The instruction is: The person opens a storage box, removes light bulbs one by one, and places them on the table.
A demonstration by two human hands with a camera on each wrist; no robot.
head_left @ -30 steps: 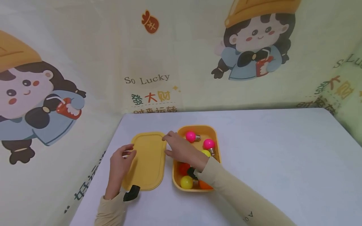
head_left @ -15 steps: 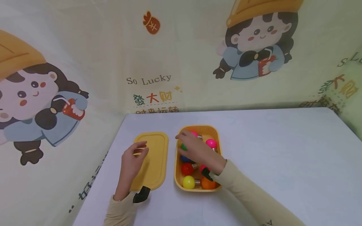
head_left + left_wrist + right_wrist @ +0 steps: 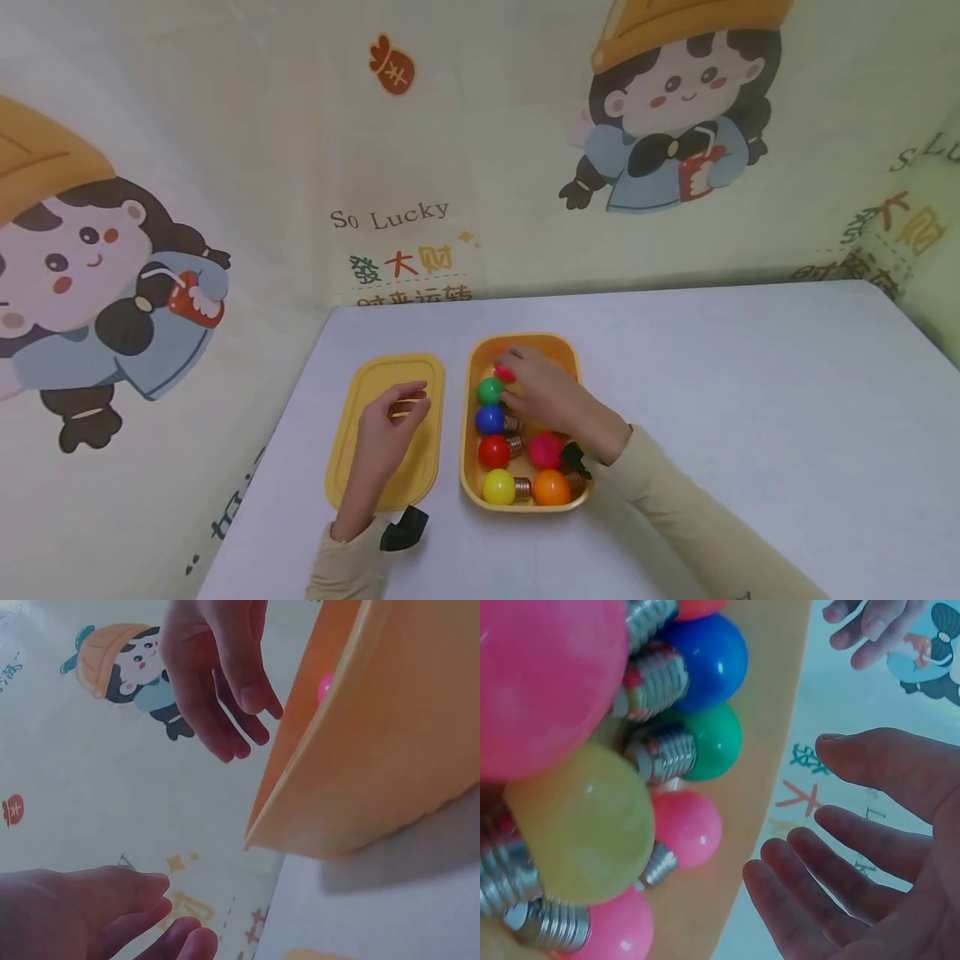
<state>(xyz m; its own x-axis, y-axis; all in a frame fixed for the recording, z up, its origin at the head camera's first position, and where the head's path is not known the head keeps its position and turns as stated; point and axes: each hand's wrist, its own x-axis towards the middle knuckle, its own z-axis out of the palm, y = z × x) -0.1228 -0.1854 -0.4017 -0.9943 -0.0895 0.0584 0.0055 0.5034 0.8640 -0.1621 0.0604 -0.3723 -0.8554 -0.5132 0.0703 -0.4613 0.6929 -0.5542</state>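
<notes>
An orange-yellow plastic box [image 3: 467,442] holds several coloured light bulbs with metal screw bases. Along its left side lie a green bulb [image 3: 490,390], a blue bulb [image 3: 490,420], a red bulb [image 3: 493,452] and a yellow bulb [image 3: 498,487]. My right hand [image 3: 551,387] hovers above the box's far half, partly covering a pink bulb [image 3: 504,373]; its fingers are spread and hold nothing in the right wrist view. My left hand [image 3: 390,429] is over the flat yellow lid [image 3: 397,367], fingers loosely bent, nothing between them.
The lid lies left of the box on a white table [image 3: 720,417]. A printed cloth [image 3: 517,150] with cartoon figures hangs behind the table and at its sides. Black bands [image 3: 405,529] show at both wrists.
My right hand has moved right, from the gap between lid and box to above the bulbs. My left hand has shifted right, farther over the lid. Box and lid stay in place.
</notes>
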